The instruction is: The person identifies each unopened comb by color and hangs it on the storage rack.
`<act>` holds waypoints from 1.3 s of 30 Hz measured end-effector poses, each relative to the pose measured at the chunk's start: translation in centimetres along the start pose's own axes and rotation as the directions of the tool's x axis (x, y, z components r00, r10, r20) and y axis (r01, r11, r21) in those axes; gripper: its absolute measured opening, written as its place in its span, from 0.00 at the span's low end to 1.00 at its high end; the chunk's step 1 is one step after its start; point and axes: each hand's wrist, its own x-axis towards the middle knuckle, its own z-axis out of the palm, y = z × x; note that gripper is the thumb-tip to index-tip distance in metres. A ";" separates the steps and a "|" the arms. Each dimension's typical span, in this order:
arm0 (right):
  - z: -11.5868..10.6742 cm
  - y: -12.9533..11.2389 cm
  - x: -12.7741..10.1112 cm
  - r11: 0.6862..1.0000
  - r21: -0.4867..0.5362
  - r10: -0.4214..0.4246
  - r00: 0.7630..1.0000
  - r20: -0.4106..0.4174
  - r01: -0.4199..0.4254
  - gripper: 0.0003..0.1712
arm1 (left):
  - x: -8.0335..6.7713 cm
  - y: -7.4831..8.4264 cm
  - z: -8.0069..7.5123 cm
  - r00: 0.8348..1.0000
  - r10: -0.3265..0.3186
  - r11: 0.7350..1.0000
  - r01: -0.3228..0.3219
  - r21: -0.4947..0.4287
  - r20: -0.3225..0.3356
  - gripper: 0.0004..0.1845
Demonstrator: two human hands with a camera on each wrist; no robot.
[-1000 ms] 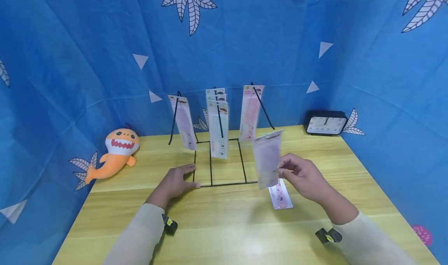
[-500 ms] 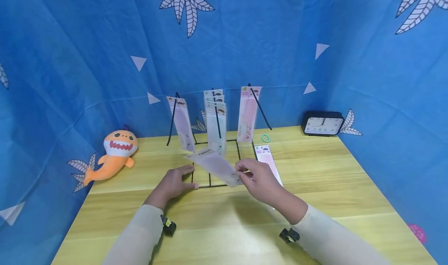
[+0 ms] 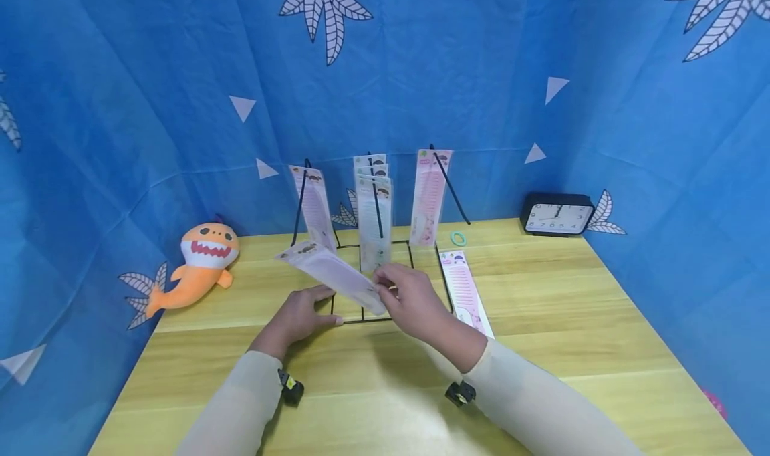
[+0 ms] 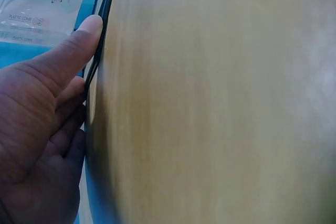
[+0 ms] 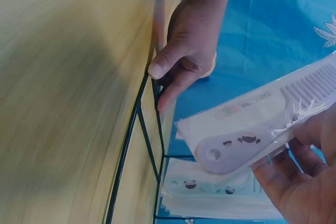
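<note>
Right hand (image 3: 415,299): pinched the packaged comb (image 3: 331,275) by one end, carrying it in the air over the wire rack (image 3: 361,289).
Left hand (image 3: 297,319): lay on the table (image 3: 571,309), fingers relaxed, thumb against the rack's front left corner, likely to steady it.
Comb's long axis: close to level, free end pointing left and slightly up, toward the left hook (image 3: 301,195).
Hanging packs (image 3: 374,222): hung upright from the hooks, well behind the held one.
</note>
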 end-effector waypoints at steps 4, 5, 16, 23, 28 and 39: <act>0.2 -0.1 0.2 1.000 0.019 0.015 1.000 0.010 -0.015 0.03 | 0.0 0.1 0.0 1.000 0.018 1.000 -0.018 -0.003 -0.007 0.41; 0.3 -0.1 0.2 0.999 0.028 0.017 1.000 0.012 -0.017 0.03 | 0.0 0.1 0.1 1.000 0.023 1.000 -0.023 -0.003 -0.010 0.40; 1.3 -0.2 0.9 0.997 0.045 0.060 0.998 0.011 -0.061 0.03 | -0.1 0.2 0.0 1.000 0.018 1.000 -0.018 0.022 -0.013 0.41; 2.5 0.2 2.4 0.996 -0.011 0.090 0.996 -0.015 -0.090 0.02 | 0.0 0.0 0.1 0.999 -0.031 1.000 0.031 -0.001 0.008 0.42; 3.3 0.5 3.5 0.994 -0.030 0.103 0.993 -0.049 -0.105 0.03 | -0.2 0.3 -0.1 0.999 -0.044 0.999 0.044 0.002 0.020 0.43; 5.2 1.2 5.8 0.988 0.010 0.153 0.983 -0.102 -0.153 0.04 | -0.3 0.9 -0.3 1.000 -0.017 0.999 0.016 0.029 0.021 0.42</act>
